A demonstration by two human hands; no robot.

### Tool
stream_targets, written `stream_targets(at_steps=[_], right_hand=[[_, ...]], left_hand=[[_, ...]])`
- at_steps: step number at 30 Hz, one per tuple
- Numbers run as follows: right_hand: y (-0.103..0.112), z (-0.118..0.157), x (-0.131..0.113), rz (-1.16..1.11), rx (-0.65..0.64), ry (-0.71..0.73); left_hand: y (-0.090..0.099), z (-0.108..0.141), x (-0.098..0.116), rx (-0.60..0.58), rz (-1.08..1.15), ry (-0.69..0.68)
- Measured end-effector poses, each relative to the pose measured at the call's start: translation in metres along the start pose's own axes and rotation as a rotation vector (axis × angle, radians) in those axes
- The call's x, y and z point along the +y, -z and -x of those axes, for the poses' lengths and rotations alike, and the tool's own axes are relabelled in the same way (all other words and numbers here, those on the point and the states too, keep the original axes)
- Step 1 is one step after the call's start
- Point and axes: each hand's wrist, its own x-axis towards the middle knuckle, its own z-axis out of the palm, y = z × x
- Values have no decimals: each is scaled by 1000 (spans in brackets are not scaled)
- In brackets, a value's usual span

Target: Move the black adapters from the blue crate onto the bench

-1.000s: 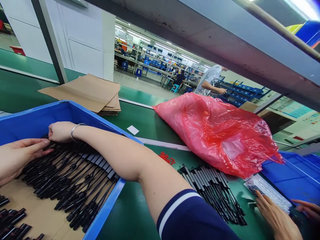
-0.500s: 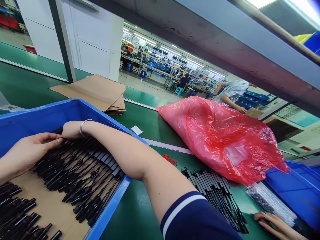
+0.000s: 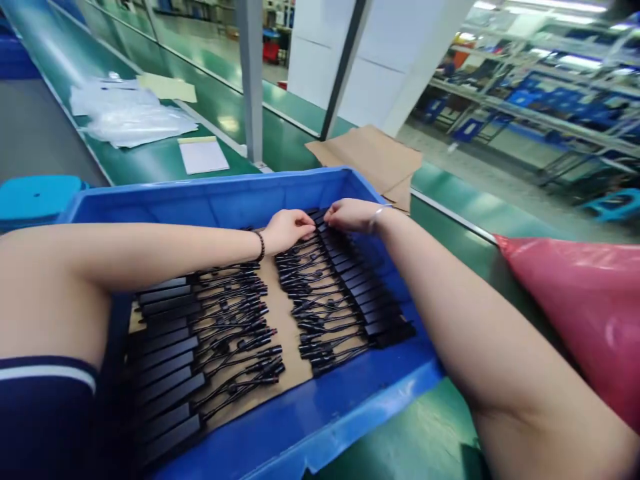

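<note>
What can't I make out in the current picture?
Head view, all:
Whether the left hand or right hand grips any black parts: curled fingers hide the contact.
Where the left row ends at its far side: behind the left forearm.
Full shape of the red bag: cut off by the right edge.
Contents of the background shelves: blurred.

Green bench surface (image 3: 415, 433), glossy. On it: blue bin (image 3: 210, 207) in foreground; brown cardboard sheets (image 3: 367, 157) behind bin's far right corner; white notepad (image 3: 203, 157), clear plastic bags (image 3: 135, 120), pale yellow sheet (image 3: 167, 87) beyond, left; red plastic bag (image 3: 590, 300), right edge.
</note>
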Motion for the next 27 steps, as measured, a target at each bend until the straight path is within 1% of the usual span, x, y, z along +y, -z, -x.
stream_targets(at_steps=[2,4,5,7,9,11,12,15,17,18,20,23,25,27], right_hand=[[-2,-8,9,-55,-37,-9],[-2,-12,15,-120,-59,-35],[-2,-13,17,-149,-63,-48],[-2,-12,19,-198,-63,-76],[-1,-10,18,-233,-60,-87],[-1,-9,15,-259,-56,-78],[-1,-8,13,-266,-51,-72],[-1,-7,10,-241,-36,-48],[0,-7,12,-196,-18,-21],[1,-7,13,-175,-6,-3],[2,-8,16,-158,20,29],[1,-12,10,-174,28,23],[0,-12,0,-153,27,9],[3,-3,-3,-73,43,-2]], left_hand=[[4,-4,7,-55,61,59],[13,-9,17,-186,39,113],[20,-12,23,-266,-34,118],[33,-16,34,-419,-306,56],[42,-15,42,-538,-623,-68],[44,-11,48,-641,-885,-159],[43,-7,49,-670,-995,-188],[32,6,50,-674,-1277,-256],[26,11,50,-665,-1332,-268],[24,12,51,-661,-1304,-249],[25,10,55,-616,-1200,-165],[38,-2,62,-521,-1076,-34],[50,-8,64,-474,-1012,-39],[59,-8,66,-410,-904,-131]])
